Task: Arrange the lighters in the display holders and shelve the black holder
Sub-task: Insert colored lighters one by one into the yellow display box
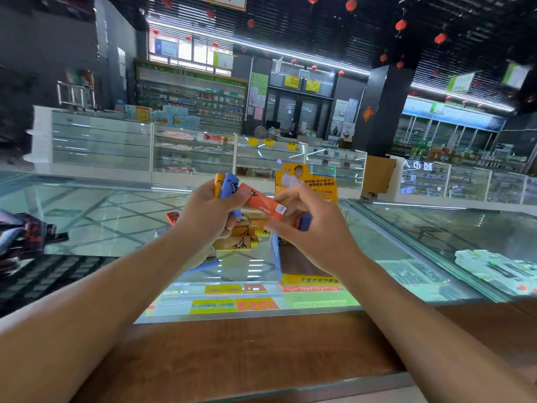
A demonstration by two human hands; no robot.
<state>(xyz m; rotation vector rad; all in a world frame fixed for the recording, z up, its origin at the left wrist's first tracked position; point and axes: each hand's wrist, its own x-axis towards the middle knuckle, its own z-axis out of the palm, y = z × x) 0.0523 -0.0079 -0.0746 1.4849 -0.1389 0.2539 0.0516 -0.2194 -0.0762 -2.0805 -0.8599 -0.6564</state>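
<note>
An orange lighter [261, 205], metal cap pointing right, sits at the centre of the frame, pinched near its capped end between the thumb and fingers of the right hand [313, 228]. Its other end meets the left hand [209, 216], whose fingers are curled round a bunch of lighters [228, 186], blue and yellow ones showing above the knuckles. Both hands hover above the glass counter [406, 242]. Directly beneath them lies a heap of loose lighters [235, 242], mostly tan and yellow, with a red one at its left edge. Just right of the heap stands a display holder [277, 257] with a blue side wall and a tall yellow-orange back card. At the left edge of the frame a black holder [52, 274] with a grid of slots rests on the glass. A wooden ledge [247, 344] runs along the bottom; glass cabinets [191, 149] and red lanterns [401, 24] fill the upper half.
</note>
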